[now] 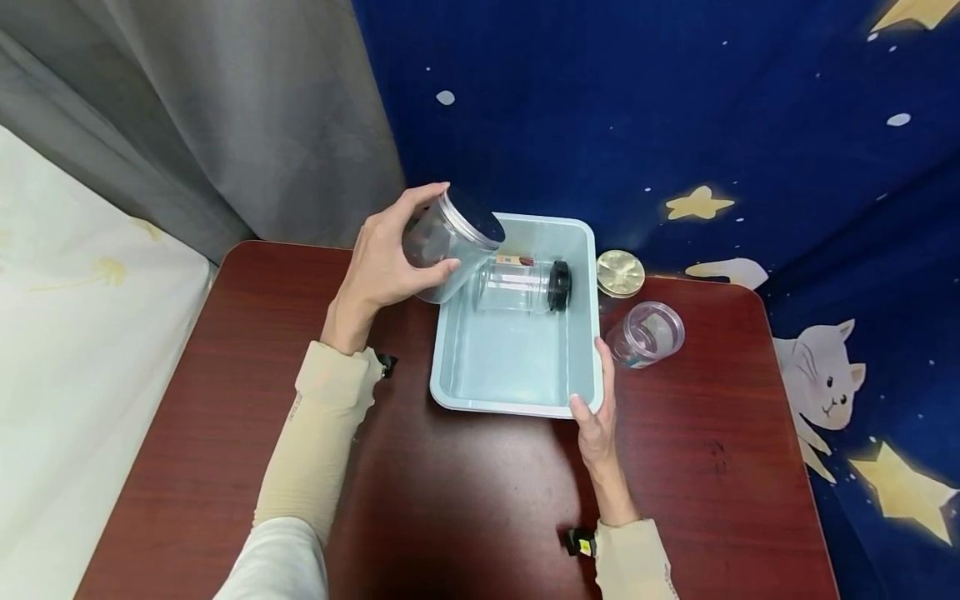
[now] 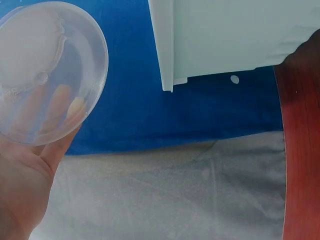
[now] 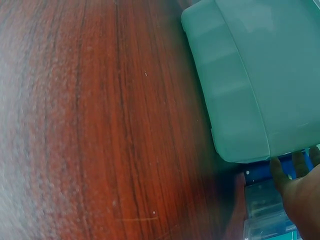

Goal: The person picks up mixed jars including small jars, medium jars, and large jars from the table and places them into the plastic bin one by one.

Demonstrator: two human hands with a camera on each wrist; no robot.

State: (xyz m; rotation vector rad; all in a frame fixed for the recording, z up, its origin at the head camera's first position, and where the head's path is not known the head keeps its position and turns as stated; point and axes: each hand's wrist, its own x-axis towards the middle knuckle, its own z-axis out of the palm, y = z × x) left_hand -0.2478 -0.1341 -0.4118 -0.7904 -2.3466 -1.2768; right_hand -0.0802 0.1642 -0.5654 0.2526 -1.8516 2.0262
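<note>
Left hand (image 1: pixel 381 258) gripped our tilted jar (image 1: pixel 453 242), right hand (image 1: pixel 597 421) pinched the bin (image 1: pixel 510 354) by its corner: steadiness, we judged, mattered!

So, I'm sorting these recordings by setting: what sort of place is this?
Probably an indoor room with a makeshift tabletop work area, though which room I can't tell: a reddish-brown wooden-looking table stands before a star-patterned blue cloth and a grey cloth.

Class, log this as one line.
left hand: holds clear cylindrical jar, tilted; right hand: grips pale blue rectangular bin; in bin: black-capped clear jar, sideways
</note>
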